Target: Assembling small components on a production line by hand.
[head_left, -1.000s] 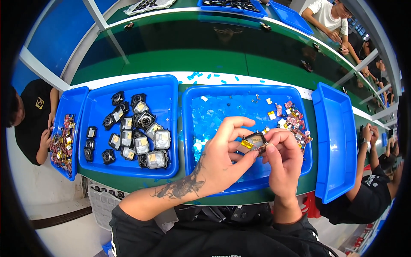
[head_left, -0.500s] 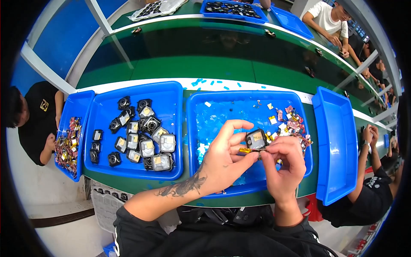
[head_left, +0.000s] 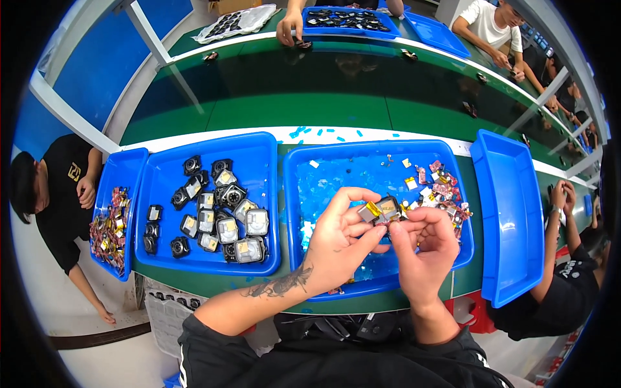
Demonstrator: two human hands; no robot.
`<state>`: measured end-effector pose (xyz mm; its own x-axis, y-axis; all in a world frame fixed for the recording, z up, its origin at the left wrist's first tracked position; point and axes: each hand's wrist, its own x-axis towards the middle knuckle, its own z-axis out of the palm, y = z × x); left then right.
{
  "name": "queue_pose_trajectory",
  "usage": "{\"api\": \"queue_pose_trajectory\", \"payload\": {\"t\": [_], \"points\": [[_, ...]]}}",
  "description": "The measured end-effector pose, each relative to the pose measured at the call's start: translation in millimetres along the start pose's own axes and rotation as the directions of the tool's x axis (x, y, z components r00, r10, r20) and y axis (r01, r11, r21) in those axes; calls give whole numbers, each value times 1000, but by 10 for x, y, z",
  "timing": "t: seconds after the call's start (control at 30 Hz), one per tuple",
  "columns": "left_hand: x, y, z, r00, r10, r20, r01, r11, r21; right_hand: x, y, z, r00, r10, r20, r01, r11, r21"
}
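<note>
Here, mid-assembly above the middle blue tray [head_left: 310, 169]: left hand [head_left: 339, 234] and right hand [head_left: 424, 244] pinching a small black module [head_left: 387, 208] with gold cell [head_left: 369, 211]; next, likely careful seating of cell.

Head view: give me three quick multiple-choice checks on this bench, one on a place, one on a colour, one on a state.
1. Where is the pile of small black square parts?
A. In the tray left of the hands
B. On the green belt
C. In the far-right tray

2. What colour are the trays?
A. Red
B. Blue
C. Grey

3. How is the small dark part with the yellow piece held?
A. Lying loose in a tray
B. By the left hand alone
C. Between both hands, the right hand too

Answers:
1 A, they fill the left-centre tray.
2 B, every tray is blue.
3 C, fingers of both hands pinch it.
</note>
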<state>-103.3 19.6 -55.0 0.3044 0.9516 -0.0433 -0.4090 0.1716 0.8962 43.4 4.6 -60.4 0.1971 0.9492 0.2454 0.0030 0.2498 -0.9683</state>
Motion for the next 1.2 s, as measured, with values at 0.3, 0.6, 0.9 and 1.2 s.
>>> {"api": "queue_pose_trajectory", "payload": {"t": [0.3,0.6,0.9,1.2], "points": [[-19,-52,13,998,48,-32,-48,999,-12,94,-33,-1,989,79,123,-67,992,-103],[-472,1010,-160,664,699,266,-611,301,732,1224,-3,66,939,17,344,76,964,-255],[-1719,1785,735,559,826,77,-512,270,816,2812,1107,381,927,268,262,10,681,-732],[-1957,1878,205,528,759,380,-741,194,643,2768,940,298,888,420,190,-135,631,-764]]}}
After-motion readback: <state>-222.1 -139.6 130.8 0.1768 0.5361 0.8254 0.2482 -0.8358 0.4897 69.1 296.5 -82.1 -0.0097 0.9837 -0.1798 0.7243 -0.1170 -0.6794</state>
